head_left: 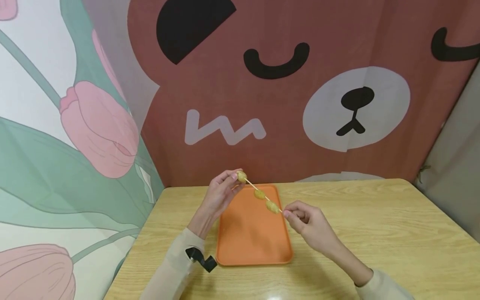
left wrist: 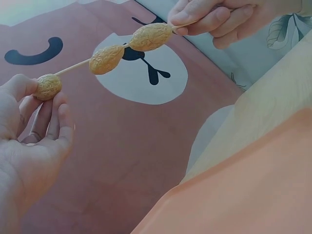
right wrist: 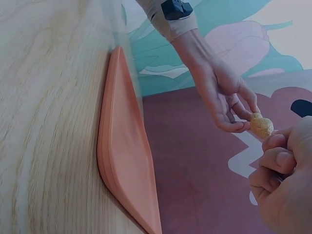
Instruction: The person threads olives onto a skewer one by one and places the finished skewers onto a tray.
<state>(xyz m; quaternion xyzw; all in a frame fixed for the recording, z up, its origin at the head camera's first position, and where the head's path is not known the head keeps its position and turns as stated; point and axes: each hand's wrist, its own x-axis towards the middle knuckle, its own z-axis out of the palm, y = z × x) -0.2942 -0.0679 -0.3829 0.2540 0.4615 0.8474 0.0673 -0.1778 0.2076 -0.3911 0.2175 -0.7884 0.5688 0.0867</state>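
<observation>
A thin wooden skewer point(head_left: 250, 183) carries three wrinkled, yellow-brown oval food pieces, held above the orange tray. My left hand point(head_left: 216, 196) pinches the end piece point(left wrist: 49, 87) between thumb and fingers. Apart from it, the middle piece point(left wrist: 106, 59) and the piece nearest my right hand point(left wrist: 151, 36) sit close together on the stick. My right hand point(head_left: 310, 227) grips the skewer's bare lower end between thumb and forefinger, its other fingers curled in. From the right wrist view, my right hand hides most of the skewer.
An orange rectangular tray point(head_left: 255, 246) lies on the wood-grain table point(head_left: 375, 233). Behind the table hangs a brown bear-print cloth point(head_left: 281, 158), with a tulip-print cloth point(head_left: 101, 129) at the left. A black strap point(head_left: 200, 258) is on my left wrist.
</observation>
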